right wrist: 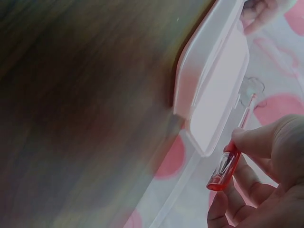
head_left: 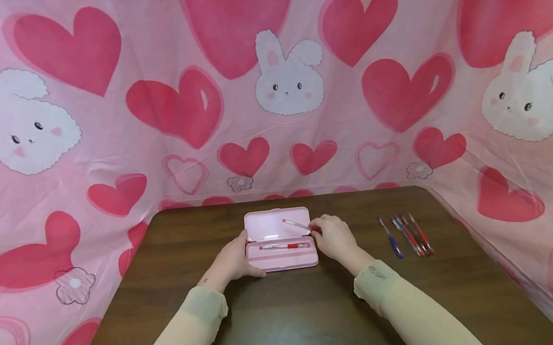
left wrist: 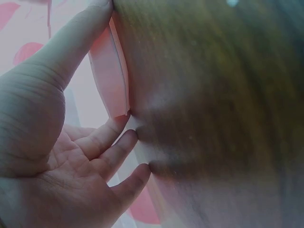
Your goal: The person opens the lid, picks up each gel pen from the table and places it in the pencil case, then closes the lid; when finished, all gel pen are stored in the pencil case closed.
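Note:
A pink pencil case [head_left: 283, 264] lies on the table with its lid [head_left: 273, 226] raised toward the back. Inside its base rests a red pen [head_left: 284, 246]. My left hand [head_left: 232, 260] holds the case's left end, thumb along the front and fingers around the side; the left wrist view shows those fingertips [left wrist: 128, 137] at the tabletop. Between thumb and fingers, my right hand [head_left: 336, 238] pinches a second red pen [right wrist: 225, 166] with a clear barrel. This pen's thin end points left, over the lid in the head view.
To the right on the brown table [head_left: 288, 323] lie a blue pen [head_left: 392, 242] and, close beside it, a group of several pens [head_left: 414, 235], some red. A pink cloth [head_left: 345, 118] with hearts and rabbits hangs around the back and sides.

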### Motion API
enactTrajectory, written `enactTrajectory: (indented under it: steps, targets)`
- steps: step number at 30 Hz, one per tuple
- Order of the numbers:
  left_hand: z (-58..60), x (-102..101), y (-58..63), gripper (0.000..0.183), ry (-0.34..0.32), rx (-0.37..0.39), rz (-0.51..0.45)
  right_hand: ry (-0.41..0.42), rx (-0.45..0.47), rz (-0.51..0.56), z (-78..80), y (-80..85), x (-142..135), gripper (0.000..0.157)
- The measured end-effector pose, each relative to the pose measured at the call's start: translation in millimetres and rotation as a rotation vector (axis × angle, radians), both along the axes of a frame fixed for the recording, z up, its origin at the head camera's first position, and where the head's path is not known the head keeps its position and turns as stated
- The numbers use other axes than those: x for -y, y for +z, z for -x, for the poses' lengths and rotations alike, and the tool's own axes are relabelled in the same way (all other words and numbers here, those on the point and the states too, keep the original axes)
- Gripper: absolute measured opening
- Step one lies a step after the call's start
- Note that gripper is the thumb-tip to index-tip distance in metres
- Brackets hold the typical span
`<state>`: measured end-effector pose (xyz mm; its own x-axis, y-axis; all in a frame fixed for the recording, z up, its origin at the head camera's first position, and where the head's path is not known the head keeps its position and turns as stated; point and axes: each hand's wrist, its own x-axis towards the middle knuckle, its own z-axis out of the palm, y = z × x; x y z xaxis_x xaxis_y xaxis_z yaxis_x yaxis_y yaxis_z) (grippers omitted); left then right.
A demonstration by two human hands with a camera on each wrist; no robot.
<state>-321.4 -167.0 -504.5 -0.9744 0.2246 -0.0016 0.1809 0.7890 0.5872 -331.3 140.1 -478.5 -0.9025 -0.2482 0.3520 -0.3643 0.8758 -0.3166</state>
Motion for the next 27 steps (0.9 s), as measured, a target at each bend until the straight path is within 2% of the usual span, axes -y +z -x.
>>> enactTrajectory:
  steps: [12, 21, 27]
  targets:
    - [1.3, 2.3, -0.9, 0.126, -0.007, -0.003, 0.004, 0.059, 0.041, -0.078, 2.3, 1.4, 32.4, 0.02]
    - [1.9, 3.0, 0.5, 0.124, -0.007, 0.016, -0.001, 0.146, 0.049, -0.095, 2.9, -7.8, 45.6, 0.013]
    - [1.7, 2.3, 1.8, 0.127, -0.002, 0.021, 0.006, 0.158, 0.08, -0.103, 3.6, -11.8, 49.3, 0.013]
